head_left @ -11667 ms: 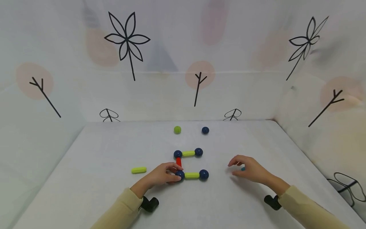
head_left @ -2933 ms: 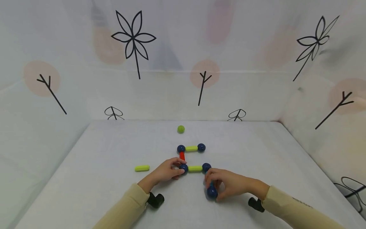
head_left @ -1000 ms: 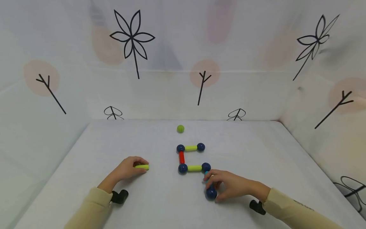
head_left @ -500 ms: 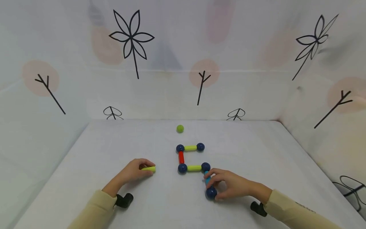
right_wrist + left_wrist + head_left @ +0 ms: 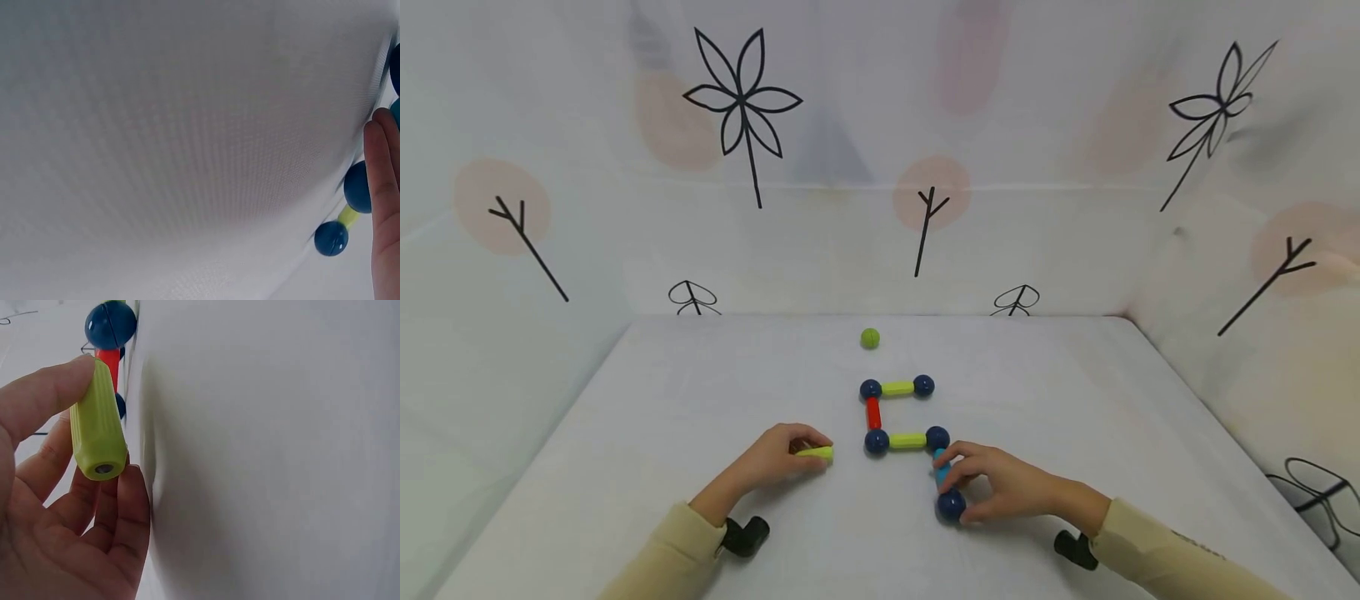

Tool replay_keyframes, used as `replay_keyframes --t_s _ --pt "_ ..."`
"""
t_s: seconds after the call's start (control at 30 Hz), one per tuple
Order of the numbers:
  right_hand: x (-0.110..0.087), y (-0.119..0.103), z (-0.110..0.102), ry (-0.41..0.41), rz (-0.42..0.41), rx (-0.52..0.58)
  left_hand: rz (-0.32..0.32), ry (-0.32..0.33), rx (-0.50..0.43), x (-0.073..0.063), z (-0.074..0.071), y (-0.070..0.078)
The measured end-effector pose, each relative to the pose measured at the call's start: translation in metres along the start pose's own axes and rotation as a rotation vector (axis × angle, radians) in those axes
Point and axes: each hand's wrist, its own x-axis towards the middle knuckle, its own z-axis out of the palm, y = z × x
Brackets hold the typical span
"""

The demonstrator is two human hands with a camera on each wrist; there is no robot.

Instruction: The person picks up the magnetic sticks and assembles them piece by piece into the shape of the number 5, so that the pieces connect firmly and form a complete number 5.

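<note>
My left hand point(image 5: 778, 457) pinches a yellow-green magnetic rod point(image 5: 820, 453) between thumb and fingers, left of the joined pieces. The left wrist view shows the metal end of that rod point(image 5: 97, 425). On the right, my right hand point(image 5: 1011, 481) has its fingers on a blue magnetic rod point(image 5: 942, 473) and its thumb at the navy ball point(image 5: 951, 505) on the rod's near end. The rod's far end meets another navy ball point(image 5: 937, 438). From there a yellow-green rod point(image 5: 908, 441), a corner ball point(image 5: 877, 442), a red rod point(image 5: 873, 413) and a further yellow-green rod point(image 5: 897, 388) continue the shape.
A lone green ball point(image 5: 870, 337) lies behind the shape, close to the table's far edge. White patterned cloth walls point(image 5: 820, 250) rise behind and at both sides of the white table point(image 5: 700, 375). Dark wrist cameras point(image 5: 746, 537) sit under both sleeves.
The left hand left the corner ball, took up the loose yellow-green rod and carried it right toward the shape. Earlier, the right hand brought in the blue rod, and the loose back navy ball left its spot.
</note>
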Motion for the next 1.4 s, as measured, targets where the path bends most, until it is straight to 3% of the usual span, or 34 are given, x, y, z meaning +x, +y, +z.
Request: replay_keyframes --t_s 0.63,1.4 --pt "-0.001 0.001 0.001 0.011 0.0 -0.001 0.094 -0.104 -0.06 0.007 0.028 0.025" --pt "-0.003 0.002 0.0 0.023 -0.015 0.034 0.091 -0.19 -0.171 0.015 0.066 0.058"
